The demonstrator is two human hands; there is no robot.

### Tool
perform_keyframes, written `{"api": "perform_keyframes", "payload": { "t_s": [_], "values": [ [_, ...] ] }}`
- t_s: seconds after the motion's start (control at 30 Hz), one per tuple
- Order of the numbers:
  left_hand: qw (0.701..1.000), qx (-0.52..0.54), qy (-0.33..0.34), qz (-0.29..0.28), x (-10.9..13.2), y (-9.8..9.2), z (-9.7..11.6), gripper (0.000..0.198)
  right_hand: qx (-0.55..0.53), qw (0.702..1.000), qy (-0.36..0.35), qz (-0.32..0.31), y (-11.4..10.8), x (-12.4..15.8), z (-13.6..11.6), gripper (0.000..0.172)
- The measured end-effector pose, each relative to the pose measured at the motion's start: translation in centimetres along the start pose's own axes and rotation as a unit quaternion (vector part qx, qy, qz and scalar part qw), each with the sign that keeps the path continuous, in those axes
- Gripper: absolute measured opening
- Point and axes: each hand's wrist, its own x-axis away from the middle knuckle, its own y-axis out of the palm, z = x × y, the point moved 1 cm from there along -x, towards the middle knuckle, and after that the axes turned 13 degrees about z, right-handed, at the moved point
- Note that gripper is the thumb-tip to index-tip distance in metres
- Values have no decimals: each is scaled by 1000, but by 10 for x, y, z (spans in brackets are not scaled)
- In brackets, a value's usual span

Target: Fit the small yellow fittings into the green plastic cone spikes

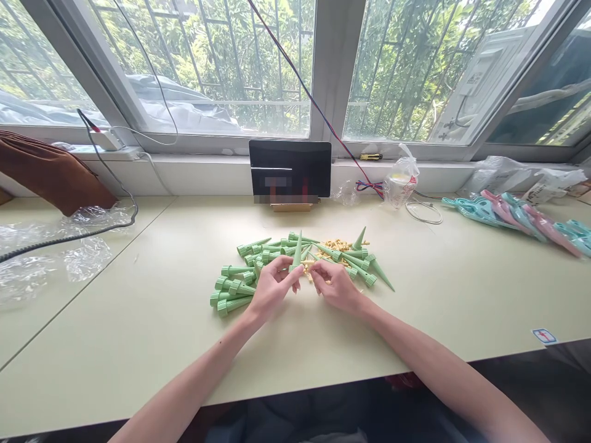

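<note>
My left hand [274, 286] is closed around a green plastic plant-watering spike [298, 247], which points upward. My right hand [336, 283], close beside it, is pinched on a small tan plastic peg [308, 263] that reaches toward the spike's base. Whether the peg touches the spike is hard to make out. Many more green spikes [233, 286] with ribbed caps lie in a loose heap to the left of and behind my left hand. Other green spikes [364, 261] lie beyond my right hand, around a pile of small tan pegs [339, 245].
At the back of the table [152, 344] a black tablet [290, 169] leans on a stand. A bagged cup [401, 183] and a coiled white cable [423, 212] are right of it. Teal and pink plastic items [512, 212] lie far right. Clear wrappers [87, 255] and a brown bag [55, 172] occupy the left.
</note>
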Motion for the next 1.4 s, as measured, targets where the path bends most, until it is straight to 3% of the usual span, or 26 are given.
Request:
{"api": "perform_keyframes", "payload": {
  "t_s": [0.43,0.83,1.07,1.4],
  "values": [
    [1000,2,7,9,1,2,4,30,-30,999,16,34,-1,-2,-6,20],
    [1000,-5,12,12,3,2,6,29,22,998,22,50,-4,-2,-8,31],
    [1000,-14,23,2,2,2,2,29,32,995,-49,80,-3,-3,-9,23],
    [999,-40,29,-1,3,4,-1,28,45,993,-75,82,-4,-1,-12,16]
  ]
}}
